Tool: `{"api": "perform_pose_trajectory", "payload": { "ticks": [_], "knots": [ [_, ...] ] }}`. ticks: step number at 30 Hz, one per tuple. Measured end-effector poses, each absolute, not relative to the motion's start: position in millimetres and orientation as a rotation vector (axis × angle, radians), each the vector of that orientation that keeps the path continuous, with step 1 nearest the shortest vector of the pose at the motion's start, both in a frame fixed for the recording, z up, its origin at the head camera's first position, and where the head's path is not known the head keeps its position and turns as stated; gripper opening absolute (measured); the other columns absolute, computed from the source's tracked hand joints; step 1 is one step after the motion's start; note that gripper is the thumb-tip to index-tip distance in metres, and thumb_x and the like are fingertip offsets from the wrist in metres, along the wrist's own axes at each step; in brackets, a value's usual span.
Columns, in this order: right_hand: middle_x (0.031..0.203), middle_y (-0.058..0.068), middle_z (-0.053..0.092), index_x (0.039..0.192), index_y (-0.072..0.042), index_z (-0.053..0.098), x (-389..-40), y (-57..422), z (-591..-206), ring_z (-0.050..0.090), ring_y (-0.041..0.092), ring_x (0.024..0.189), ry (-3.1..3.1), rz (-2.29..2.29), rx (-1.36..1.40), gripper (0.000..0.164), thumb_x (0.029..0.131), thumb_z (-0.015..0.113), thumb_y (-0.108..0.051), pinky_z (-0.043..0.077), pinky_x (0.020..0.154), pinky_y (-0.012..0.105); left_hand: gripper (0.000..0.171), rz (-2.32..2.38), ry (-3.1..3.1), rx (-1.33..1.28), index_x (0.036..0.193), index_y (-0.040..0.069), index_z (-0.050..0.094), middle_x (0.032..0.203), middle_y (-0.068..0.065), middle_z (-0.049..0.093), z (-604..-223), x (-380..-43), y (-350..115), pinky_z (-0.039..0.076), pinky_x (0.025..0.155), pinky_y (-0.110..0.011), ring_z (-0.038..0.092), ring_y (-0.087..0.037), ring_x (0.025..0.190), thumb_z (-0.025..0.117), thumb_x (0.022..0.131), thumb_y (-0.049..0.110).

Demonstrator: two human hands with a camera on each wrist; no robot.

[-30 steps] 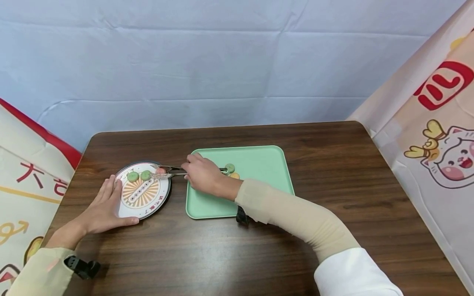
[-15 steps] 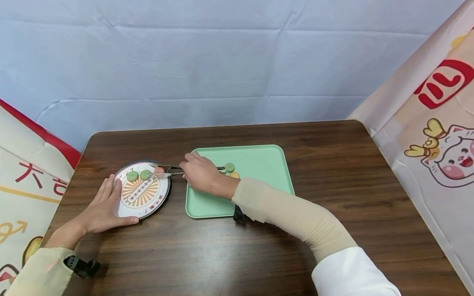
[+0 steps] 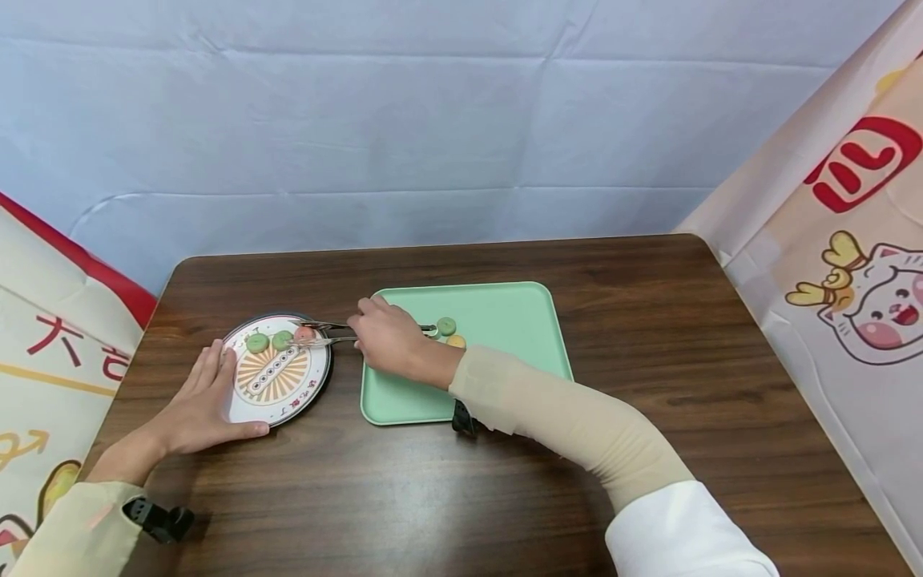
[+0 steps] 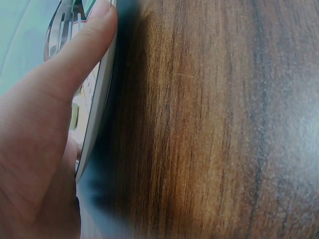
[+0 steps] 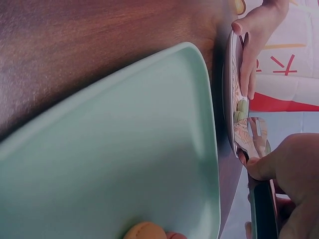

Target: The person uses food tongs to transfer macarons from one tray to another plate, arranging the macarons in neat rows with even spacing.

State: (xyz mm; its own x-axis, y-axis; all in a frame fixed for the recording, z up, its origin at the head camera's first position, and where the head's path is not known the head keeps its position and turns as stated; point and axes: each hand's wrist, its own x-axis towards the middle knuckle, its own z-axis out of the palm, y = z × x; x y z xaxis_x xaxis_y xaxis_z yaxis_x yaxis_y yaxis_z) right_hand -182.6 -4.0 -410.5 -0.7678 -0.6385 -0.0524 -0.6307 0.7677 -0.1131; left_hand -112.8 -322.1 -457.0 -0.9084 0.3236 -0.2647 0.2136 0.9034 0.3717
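Note:
My left hand [image 3: 202, 401] rests against the left rim of a round white patterned plate [image 3: 315, 381], thumb at the near edge and fingers straight along the side. My right hand [image 3: 392, 340] grips metal serving tongs [image 3: 320, 342] with a dark handle, seen in the right wrist view. The tongs' slotted ends reach over the plate's right side, one on each side of a pink macaron [image 3: 305, 332]; whether they touch it is unclear. Left of it lie a green macaron [image 3: 281, 340] and another green macaron [image 3: 256, 343].
A light green tray [image 3: 497, 320] lies right of the plate under my right forearm. On it are a green macaron [image 3: 446, 326] and a yellow macaron [image 3: 456, 341]; the right wrist view also shows a pink macaron [image 5: 177, 235]. The brown table [image 3: 634, 353] surrounds both.
My right hand and the tongs have shifted slightly left. The pink macaron sits a little further left, nearer the green ones. My left hand has stayed on the plate.

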Motion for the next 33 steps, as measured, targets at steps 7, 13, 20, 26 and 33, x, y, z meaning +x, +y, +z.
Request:
{"api": "perform_pose_trajectory", "payload": {
  "ticks": [7, 13, 20, 26, 33],
  "knots": [
    [0.111, 0.003, 0.059, 0.126, -0.013, 0.07, -182.9, -4.5, -411.4, 0.051, 0.017, 0.1, 2.881, -0.116, -1.033, 0.029, 0.103, 0.06, -0.027, 0.051, 0.083, 0.028, 0.138, 0.483, 2.748, 0.403, 0.156, -0.013, -0.007, 0.162, -0.031, -0.022, -457.3, -112.8, -322.4, 0.004, 0.119, -0.067, -0.019, -0.048, 0.15, 0.078, 0.078, 0.064],
    [0.111, 0.003, 0.059, 0.125, -0.013, 0.071, -182.0, -5.4, -412.4, 0.051, 0.017, 0.1, 2.878, -0.121, -1.04, 0.028, 0.103, 0.061, -0.026, 0.052, 0.083, 0.028, 0.138, 0.475, 2.751, 0.404, 0.156, -0.013, -0.007, 0.162, -0.032, -0.021, -457.8, -113.2, -322.4, 0.007, 0.117, -0.069, -0.019, -0.048, 0.15, 0.077, 0.078, 0.064],
    [0.11, 0.002, 0.06, 0.124, -0.014, 0.071, -181.9, -7.9, -414.1, 0.051, 0.016, 0.099, 2.87, -0.111, -1.051, 0.027, 0.103, 0.061, -0.026, 0.052, 0.082, 0.027, 0.138, 0.472, 2.752, 0.404, 0.156, -0.013, -0.007, 0.163, -0.032, -0.021, -457.8, -113.5, -322.3, 0.008, 0.117, -0.07, -0.018, -0.048, 0.15, 0.077, 0.078, 0.064],
    [0.11, 0.003, 0.059, 0.123, -0.013, 0.072, -182.1, -9.3, -414.7, 0.051, 0.016, 0.098, 2.889, -0.094, -1.048, 0.027, 0.102, 0.062, -0.028, 0.052, 0.08, 0.027, 0.138, 0.472, 2.756, 0.409, 0.156, -0.013, -0.007, 0.163, -0.031, -0.021, -458.8, -113.4, -323.0, 0.007, 0.118, -0.069, -0.019, -0.048, 0.15, 0.077, 0.078, 0.064],
    [0.108, 0.002, 0.058, 0.123, -0.013, 0.071, -181.8, -8.6, -412.8, 0.05, 0.016, 0.096, 2.887, -0.098, -1.031, 0.027, 0.102, 0.063, -0.028, 0.052, 0.078, 0.027, 0.138, 0.477, 2.756, 0.409, 0.156, -0.014, -0.006, 0.162, -0.032, -0.021, -458.5, -113.0, -322.9, 0.006, 0.118, -0.068, -0.018, -0.048, 0.15, 0.077, 0.078, 0.064]
  ]
}}
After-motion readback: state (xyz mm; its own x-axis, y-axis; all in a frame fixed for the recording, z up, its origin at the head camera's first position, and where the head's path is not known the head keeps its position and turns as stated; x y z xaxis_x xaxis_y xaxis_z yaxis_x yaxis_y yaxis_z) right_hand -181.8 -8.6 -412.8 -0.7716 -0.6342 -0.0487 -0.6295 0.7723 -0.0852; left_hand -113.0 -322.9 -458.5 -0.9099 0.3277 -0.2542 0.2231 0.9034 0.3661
